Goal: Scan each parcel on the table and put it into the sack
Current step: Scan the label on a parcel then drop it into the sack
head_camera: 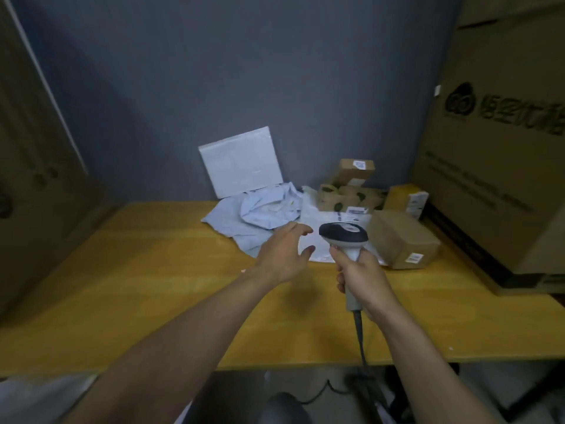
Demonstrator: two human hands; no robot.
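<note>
At the left edge, a dim cardboard panel (36,179) is cut off by the frame, and its markings cannot be read. On the yellow table (153,270), a white padded envelope (241,162) leans against the wall behind a crumpled pale-blue shirt (253,215). Your left hand (282,255) hovers over the shirt's near edge, fingers spread and loosely curved, holding nothing. Just right of it lies a flat white mailer (321,220), partly hidden by the shirt, your hand and the scanner (344,235); its label is too blurred to read. Your right hand (363,280) wraps fully round the scanner's handle. Further right, a brown box (400,240) with a white label sits beside the mailer, in front of stacked smaller boxes (351,191). A large printed carton (495,148) is cut off at the right.
</note>
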